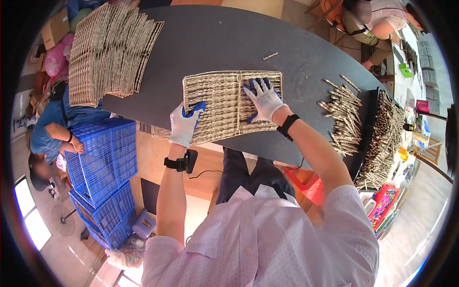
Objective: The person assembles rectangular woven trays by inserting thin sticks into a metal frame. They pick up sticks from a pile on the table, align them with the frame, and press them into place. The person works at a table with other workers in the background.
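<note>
1. A dark table (205, 43) spans the scene, stacked grid panels (114, 52) at its far left, loose strips (345, 115) at right.
2. One woven panel (217, 105) lies in the middle, at the table's near edge.
3. The gloved left hand (184, 125), forearm reaching forward, grips this panel's left edge, thumb on top.
4. The gloved right hand (265, 100), forearm slanting leftward, rests palm-down on the right section, fingers spread, unclenched.

You can't read any words or numbers here. Your left glove (183, 126) and your right glove (267, 101) look faintly printed on the back, but it is too small and blurry to read
</note>
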Tool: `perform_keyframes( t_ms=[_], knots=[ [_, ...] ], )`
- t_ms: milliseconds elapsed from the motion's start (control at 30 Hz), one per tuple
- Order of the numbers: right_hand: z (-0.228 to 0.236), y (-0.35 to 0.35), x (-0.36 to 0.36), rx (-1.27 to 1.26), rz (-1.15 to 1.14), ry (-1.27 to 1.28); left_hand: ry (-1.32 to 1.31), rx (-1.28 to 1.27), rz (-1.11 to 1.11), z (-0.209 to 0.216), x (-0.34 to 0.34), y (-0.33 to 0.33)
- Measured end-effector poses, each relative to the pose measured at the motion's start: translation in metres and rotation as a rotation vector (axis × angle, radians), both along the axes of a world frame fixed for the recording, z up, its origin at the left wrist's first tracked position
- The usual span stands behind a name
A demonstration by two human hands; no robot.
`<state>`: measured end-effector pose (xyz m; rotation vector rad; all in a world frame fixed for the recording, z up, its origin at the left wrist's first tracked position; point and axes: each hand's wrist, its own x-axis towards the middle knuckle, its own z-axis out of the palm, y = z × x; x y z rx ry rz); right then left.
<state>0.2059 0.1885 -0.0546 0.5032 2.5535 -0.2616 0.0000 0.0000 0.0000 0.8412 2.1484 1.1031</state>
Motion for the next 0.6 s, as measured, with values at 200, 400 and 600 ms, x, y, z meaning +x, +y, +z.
perform_keyframes(
  t_ms=[200, 400, 600],
  knots=[
    [0.005, 0.008, -0.021, 0.036, -0.025, -0.054, 0.026, -0.003, 0.004, 0.001, -0.006, 0.004],
    [0.009, 0.004, -0.030, 0.071, 0.014, -0.180, 0.078, 0.081, -0.005, 0.010, 0.006, 0.010],
    [0.009, 0.000, -0.027, 0.053, 0.060, -0.165, 0.107, 0.036, -0.019, 0.017, 0.009, 0.009]
  ],
)
